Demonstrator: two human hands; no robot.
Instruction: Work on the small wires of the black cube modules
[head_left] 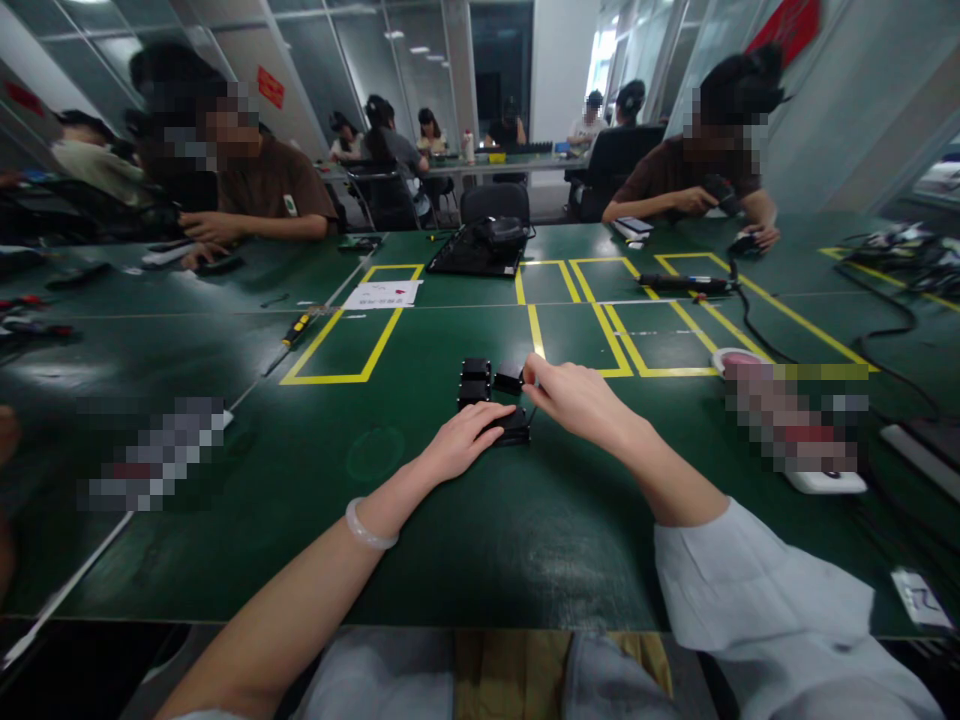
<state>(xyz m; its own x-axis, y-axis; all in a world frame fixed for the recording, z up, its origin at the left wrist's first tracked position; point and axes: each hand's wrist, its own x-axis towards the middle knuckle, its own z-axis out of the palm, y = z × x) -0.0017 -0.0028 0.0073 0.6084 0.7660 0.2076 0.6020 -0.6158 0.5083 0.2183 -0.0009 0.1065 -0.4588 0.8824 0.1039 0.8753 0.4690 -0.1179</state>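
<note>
Near the middle of the green table (300, 540), small black box-shaped pieces sit close together. Two black blocks (475, 371) stand one behind the other, just beyond my left hand (469, 437). That hand lies with its fingers stretched out over another black block (516, 435), touching its top. My right hand (574, 395) is closed in a pinch beside a smaller black piece (509, 382). A thin dark line runs down below its fingertips; what the pinch holds is too small to name.
Power strips lie at left (169, 450) and right (795, 425). Beyond my hands are a yellow-black screwdriver (298, 328), a white paper sheet (382, 294), a black tray (472, 258), a corded black tool (686, 284) and yellow tape outlines. Two people work across the table.
</note>
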